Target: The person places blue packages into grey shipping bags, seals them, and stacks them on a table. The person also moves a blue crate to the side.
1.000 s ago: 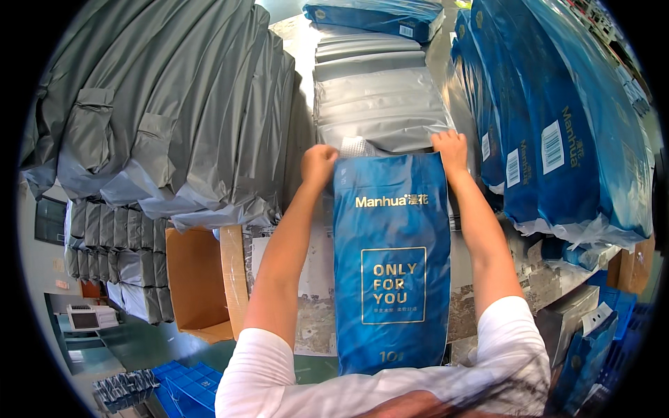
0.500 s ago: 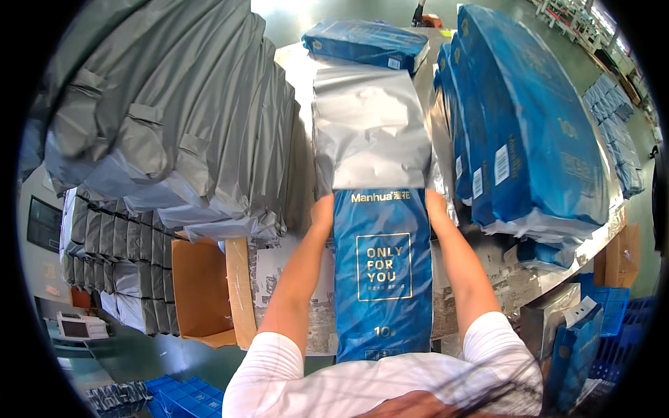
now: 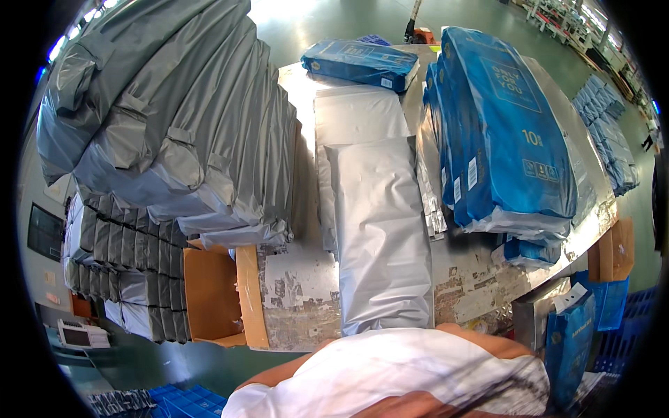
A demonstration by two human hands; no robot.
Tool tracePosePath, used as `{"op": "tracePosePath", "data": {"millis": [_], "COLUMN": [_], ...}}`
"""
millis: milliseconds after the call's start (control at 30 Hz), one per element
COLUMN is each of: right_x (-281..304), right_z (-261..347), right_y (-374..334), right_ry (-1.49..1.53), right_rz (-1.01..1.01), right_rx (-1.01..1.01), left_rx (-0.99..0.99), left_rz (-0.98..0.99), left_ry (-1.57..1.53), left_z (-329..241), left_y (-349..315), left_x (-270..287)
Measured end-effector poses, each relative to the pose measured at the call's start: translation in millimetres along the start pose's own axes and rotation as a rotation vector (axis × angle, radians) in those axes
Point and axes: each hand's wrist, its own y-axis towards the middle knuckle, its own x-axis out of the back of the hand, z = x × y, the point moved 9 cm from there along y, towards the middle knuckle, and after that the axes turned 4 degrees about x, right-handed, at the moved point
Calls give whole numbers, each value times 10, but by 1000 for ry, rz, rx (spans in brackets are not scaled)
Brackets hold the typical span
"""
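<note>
A long, wrinkled silver plastic bag [image 3: 380, 237] lies lengthwise before me, its near end against my white shirt [image 3: 418, 355]. Its far end overlaps flat silver bags [image 3: 359, 115]. Whatever is inside the bag is covered. Both my arms run along the lower edge, bent in toward my body: the left arm [image 3: 293, 368] and the right arm [image 3: 481, 338] show in part. My hands are hidden by my body and shirt at the bag's near end, so what they hold cannot be seen.
Grey filled bags [image 3: 181, 118] are stacked high at left. Blue wrapped packages [image 3: 495, 132] stand at right; another blue package [image 3: 359, 63] lies at the table's far end. An open cardboard box [image 3: 212, 292] sits at the left edge of the metal table [image 3: 300, 299].
The silver bag has come toward me and now covers where the blue package showed. My hands have moved back from the package's far end to my body, out of sight.
</note>
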Motion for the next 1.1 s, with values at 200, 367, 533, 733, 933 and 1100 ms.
{"op": "tracePosePath", "data": {"millis": [200, 367, 533, 733, 933, 1100], "right_x": [2093, 1263, 598, 1305, 1014, 766], "right_z": [495, -84, 376, 2477, 1776, 1321], "right_y": [252, -43, -119, 568, 447, -284], "right_ry": [-302, 473, -12, 446, 1346, 584], "right_rz": [-518, -342, 57, -881, -873, -1016], "right_rx": [15, -285, -115, 530, 346, 177], "left_rx": [-68, 85, 107, -142, -106, -166], "left_rz": [-513, -514, -363, -248, -228, -213], "left_ry": [-258, -719, -1086, -1322, -1225, -1232], "left_z": [429, 917, 719, 442, 708, 697], "left_y": [1031, 1031, 731, 692, 684, 779], "left_x": [836, 165, 123, 69, -28, -115]}}
